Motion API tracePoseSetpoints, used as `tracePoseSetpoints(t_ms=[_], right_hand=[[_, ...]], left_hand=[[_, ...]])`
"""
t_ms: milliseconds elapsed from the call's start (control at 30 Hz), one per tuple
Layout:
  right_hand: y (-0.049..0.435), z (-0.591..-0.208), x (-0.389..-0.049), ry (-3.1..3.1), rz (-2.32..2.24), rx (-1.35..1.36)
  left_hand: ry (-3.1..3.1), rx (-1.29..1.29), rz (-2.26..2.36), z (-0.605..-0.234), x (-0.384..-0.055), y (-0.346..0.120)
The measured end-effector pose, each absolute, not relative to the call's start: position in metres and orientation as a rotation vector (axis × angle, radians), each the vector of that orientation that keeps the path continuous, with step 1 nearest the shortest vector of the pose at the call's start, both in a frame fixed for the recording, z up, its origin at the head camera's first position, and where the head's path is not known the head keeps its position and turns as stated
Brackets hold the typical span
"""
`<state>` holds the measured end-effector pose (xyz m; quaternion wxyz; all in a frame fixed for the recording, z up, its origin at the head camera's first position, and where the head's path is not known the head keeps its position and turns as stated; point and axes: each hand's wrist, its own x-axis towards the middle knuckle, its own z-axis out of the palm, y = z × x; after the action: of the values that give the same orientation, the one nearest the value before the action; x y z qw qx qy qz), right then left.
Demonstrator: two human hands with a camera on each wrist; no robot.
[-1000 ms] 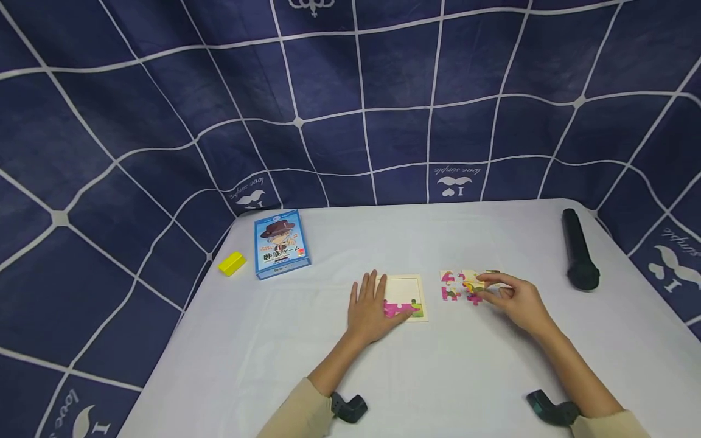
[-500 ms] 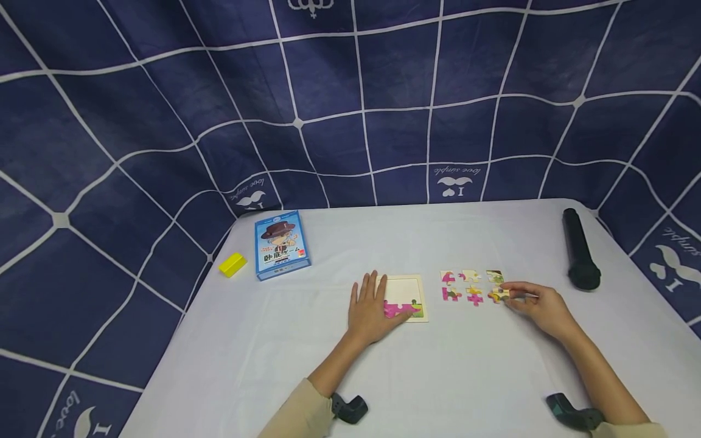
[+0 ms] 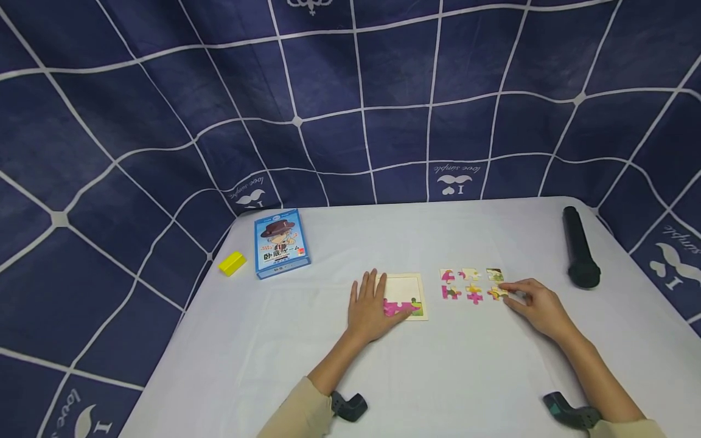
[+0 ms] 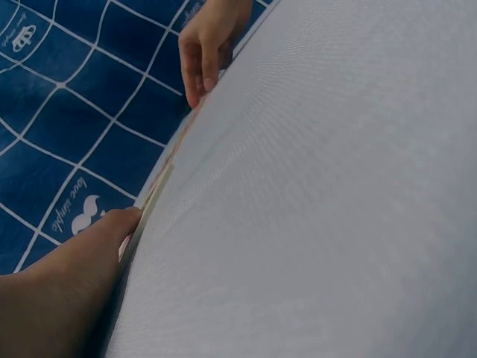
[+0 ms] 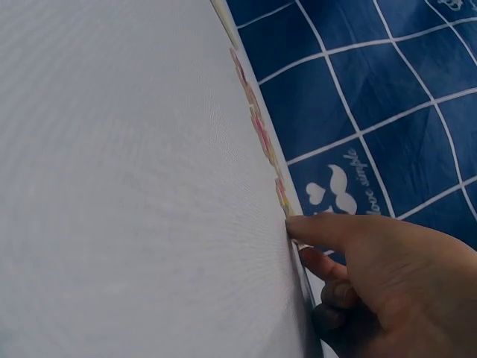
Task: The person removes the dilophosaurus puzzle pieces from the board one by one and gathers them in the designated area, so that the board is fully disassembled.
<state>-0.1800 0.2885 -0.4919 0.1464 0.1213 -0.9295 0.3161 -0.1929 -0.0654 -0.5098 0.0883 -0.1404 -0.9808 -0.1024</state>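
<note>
My left hand (image 3: 368,310) lies with fingers spread over the left side of a square puzzle board (image 3: 402,287). Pink and green puzzle pieces (image 3: 402,308) fill the board's lower strip, partly hidden by that hand. To the right of the board, loose jigsaw pieces lie in two short rows. My right hand (image 3: 539,307) pinches the yellow puzzle piece (image 3: 496,293) at the right end of the near row, thumb and index finger at its right edge. In the right wrist view, the thumb (image 5: 317,230) is right at the end of the row of pieces.
Other loose pieces include a pink one (image 3: 451,293) and a green-brown one (image 3: 494,274). A blue game box (image 3: 282,243) and a yellow block (image 3: 232,263) are at the left. A black microphone (image 3: 580,249) lies far right. A dark grid-patterned cloth (image 3: 394,73) hangs behind the table.
My right hand has moved right from the middle of the loose pieces, bringing the yellow puzzle piece to the near row's right end, where it now lies flatter. The left hand has stayed still.
</note>
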Motion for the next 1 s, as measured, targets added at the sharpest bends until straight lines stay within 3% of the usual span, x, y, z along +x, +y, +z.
tracePoseSetpoints(t_ms=[467,700,1000], right_hand=[[0.271,-0.484,-0.18,-2.518,1.074,0.342],[0.231,-0.477,-0.185,-2.398,1.181,0.565],[0.159,-0.468,-0.189,-2.406,1.211,0.724]], left_hand=[[-2.938,-0.577,-0.512,-0.503,-0.194,-0.079],[-2.918,-0.802,-0.653,-0.5,-0.198,-0.11],[-2.906,-0.899,-0.674,-0.501,-0.2,-0.126]])
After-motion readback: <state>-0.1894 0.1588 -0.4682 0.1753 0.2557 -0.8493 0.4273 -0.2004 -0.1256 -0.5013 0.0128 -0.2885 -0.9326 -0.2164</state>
